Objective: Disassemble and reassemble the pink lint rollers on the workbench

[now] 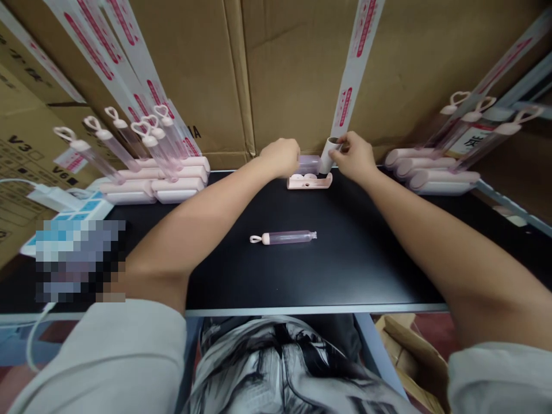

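At the back of the black table, my right hand (356, 158) pinches a white sticky-paper roll (330, 154) by its upper end, tilted. My left hand (280, 157) is closed at the left end of a translucent purple cylinder (309, 164); its fingertips are partly hidden. The cylinder's right end is beside the white roll, and whether they touch is unclear. Just in front of both lies a pink half-shell casing (309, 182), hollow side up. Closer to me, a clear purple tube handle (288, 237) with a pink heart-shaped loop lies flat on the table.
Several pink lint rollers with upright handles stand at left (179, 188), and a few more at right (444, 180). A power strip (97, 208) with white cables and a blurred-out item lie at left. Cardboard boxes (293, 75) wall off the back.
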Demonstrator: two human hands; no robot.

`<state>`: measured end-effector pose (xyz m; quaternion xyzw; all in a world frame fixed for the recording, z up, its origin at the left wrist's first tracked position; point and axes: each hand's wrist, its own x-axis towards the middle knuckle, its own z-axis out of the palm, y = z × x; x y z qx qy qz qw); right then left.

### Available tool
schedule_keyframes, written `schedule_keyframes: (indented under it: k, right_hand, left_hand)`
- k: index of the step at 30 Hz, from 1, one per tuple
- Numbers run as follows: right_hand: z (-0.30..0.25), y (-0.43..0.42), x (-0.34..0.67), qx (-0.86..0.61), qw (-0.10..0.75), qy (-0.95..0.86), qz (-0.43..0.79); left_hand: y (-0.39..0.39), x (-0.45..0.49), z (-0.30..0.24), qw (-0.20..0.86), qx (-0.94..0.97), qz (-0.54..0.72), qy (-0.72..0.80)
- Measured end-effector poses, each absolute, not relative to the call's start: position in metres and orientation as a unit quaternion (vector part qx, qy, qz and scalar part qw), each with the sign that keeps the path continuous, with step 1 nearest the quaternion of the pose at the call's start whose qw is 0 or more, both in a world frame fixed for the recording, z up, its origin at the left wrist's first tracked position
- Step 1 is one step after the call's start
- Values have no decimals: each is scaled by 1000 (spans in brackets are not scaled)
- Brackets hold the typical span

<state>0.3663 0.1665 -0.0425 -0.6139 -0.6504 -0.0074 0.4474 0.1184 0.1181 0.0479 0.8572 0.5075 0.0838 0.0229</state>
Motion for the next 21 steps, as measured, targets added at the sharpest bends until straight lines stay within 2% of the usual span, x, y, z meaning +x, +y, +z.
schedule_keyframes:
  k: [7,12,16,18,21]
  right_hand:
    - [-42,155,366,-608,488,-626,-10]
    - [-33,148,364,-577,540,-612,23]
    - [-28,144,364,-499,588,-633,66]
    - [-21,138,360,-484,585,-648,59]
    - [-3,123,351,-491,533,-689,18]
  left_hand:
    - [159,174,35,28,811,-43,583]
    - [166,187,29,43,798,-58,598]
    - [163,188,31,43,800,-63,596]
    - [161,189,32,38,798,-81,596]
    - [161,188,36,33,796,-95,597]
